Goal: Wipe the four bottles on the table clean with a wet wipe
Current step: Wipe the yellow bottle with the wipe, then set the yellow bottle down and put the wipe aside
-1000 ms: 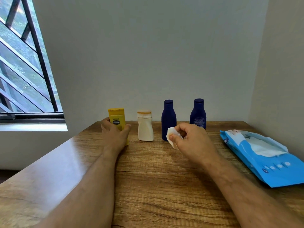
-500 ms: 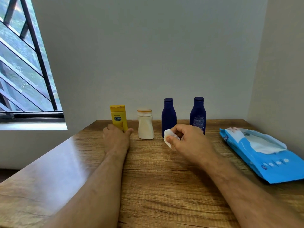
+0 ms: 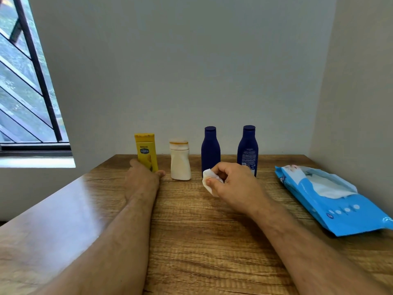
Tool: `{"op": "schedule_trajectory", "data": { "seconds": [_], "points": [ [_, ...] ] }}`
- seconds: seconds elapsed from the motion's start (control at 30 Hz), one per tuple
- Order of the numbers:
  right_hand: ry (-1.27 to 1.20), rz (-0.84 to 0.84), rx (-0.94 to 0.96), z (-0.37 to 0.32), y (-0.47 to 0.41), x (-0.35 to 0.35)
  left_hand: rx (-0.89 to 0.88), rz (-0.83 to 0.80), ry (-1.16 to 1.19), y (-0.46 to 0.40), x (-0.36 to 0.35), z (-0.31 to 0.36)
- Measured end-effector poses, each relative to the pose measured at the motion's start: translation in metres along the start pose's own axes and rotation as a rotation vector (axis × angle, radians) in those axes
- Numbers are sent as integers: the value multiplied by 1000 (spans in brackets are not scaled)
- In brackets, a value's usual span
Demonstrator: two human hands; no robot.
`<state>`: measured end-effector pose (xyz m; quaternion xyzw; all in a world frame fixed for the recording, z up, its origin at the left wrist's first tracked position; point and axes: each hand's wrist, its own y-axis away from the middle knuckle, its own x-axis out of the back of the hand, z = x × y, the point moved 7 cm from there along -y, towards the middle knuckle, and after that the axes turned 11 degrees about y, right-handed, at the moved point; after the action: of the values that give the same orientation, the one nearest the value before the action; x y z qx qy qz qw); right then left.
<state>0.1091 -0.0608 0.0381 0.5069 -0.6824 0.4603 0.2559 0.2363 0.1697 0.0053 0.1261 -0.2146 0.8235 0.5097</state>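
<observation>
Four bottles stand in a row at the table's far edge: a yellow bottle (image 3: 146,152), a white bottle (image 3: 180,161), a dark blue bottle (image 3: 210,150) and a second dark blue bottle (image 3: 248,148). My left hand (image 3: 143,179) is low at the yellow bottle's base, with fingers on its left side and the thumb at its right corner. The bottle stands upright on the table. My right hand (image 3: 236,186) pinches a crumpled white wet wipe (image 3: 209,179) just in front of the first dark blue bottle, above the table.
A blue pack of wet wipes (image 3: 336,207) lies open at the right, close to the side wall. The wooden table (image 3: 191,241) meets the back wall right behind the bottles. A barred window (image 3: 25,92) is at the left.
My left hand has set the yellow bottle upright at the back of the row and slid down to its base. My right hand with the wipe has barely moved.
</observation>
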Motion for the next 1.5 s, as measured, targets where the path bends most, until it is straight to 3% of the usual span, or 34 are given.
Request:
{"op": "schedule_trajectory", "data": {
  "seconds": [1.27,1.4,1.5],
  "points": [
    [20,11,-2,3,-2,1,48,-22,27,4,5,-2],
    [8,-4,-5,3,-2,0,60,1,116,11,18,-3],
    [-9,-17,-4,2,-3,-1,134,-71,244,22,27,-4]
  ]
}}
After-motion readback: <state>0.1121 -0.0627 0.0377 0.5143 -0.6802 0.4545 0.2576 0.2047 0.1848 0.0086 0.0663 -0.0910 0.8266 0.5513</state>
